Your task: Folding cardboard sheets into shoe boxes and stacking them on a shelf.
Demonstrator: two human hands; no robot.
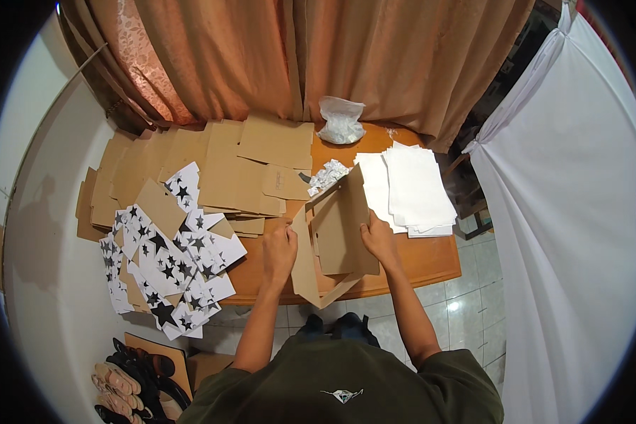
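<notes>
Clamping opposite sides of the opened cardboard box (346,230), the left hand (279,252) and right hand (380,240) were apart, presumably to spread its walls. It was at the table's (425,258) six-o'clock edge, flat cardboard (237,173) at its ten and white sheets (420,187) at its two, seemingly for easy reach.

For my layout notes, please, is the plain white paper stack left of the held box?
No, the plain white paper stack lies right of the held box.

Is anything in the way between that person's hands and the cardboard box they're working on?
Nothing visible: the left hand holds the left side of the cardboard box, the right hand its right side. The white sheets lie beyond and to the right, not between.
</notes>
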